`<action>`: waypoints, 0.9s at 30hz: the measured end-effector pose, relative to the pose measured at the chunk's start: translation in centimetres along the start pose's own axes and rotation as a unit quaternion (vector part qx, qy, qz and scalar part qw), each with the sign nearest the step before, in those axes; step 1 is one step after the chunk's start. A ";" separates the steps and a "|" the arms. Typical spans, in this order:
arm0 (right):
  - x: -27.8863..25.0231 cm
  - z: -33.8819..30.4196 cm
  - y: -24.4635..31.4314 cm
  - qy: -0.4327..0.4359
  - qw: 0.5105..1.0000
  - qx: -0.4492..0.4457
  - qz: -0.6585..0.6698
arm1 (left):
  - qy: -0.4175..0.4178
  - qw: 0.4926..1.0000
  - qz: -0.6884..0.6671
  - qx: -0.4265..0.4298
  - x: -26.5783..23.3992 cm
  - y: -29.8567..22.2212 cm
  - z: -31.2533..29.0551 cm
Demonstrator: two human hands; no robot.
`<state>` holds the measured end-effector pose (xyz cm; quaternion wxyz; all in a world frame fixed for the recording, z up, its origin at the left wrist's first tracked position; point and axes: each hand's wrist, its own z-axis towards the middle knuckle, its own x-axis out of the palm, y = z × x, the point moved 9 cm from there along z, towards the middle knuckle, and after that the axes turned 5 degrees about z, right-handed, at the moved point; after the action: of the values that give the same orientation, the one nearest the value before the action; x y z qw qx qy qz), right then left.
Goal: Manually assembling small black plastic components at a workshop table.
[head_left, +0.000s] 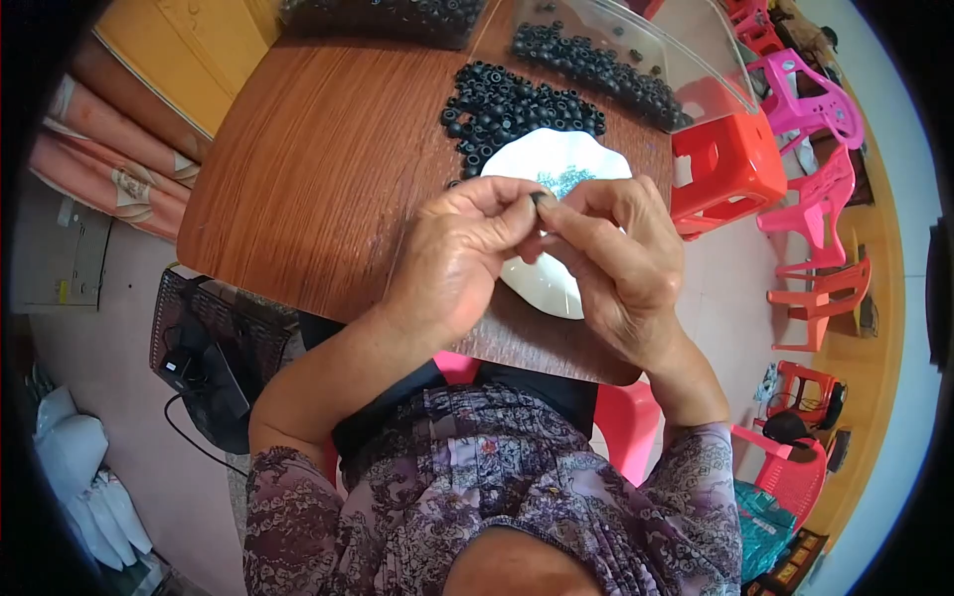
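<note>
Both my hands meet over a white scalloped plate (552,288) with a blue-green print at its middle. Pinched between the fingertips is a small black round part (538,198), mostly covered by the fingers. My left hand (462,253) closes on it from the left, thumb and index finger together. My right hand (626,253) grips it from the other side with thumb and forefinger. Just beyond the plate lies a loose pile of small black ring-like parts (512,109), several showing hollow centres.
The brown wooden table (298,179) carries a clear plastic bin (686,109) of black parts at the far right and another dark-filled container (397,22) at the far edge. A red stool (730,169) stands right of the table. Below left is a black basket (199,348).
</note>
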<state>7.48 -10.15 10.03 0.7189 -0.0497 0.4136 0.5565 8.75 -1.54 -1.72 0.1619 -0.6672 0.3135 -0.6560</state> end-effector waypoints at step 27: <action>15.4 5.4 -5.5 0.224 0.948 -0.118 -0.190 | -0.066 0.994 0.035 0.083 -8.8 -7.5 -0.3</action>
<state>15.56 2.37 1.38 0.6890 -0.3357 0.4780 0.4291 10.49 9.70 -3.84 0.2598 -0.6820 0.2701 -0.6280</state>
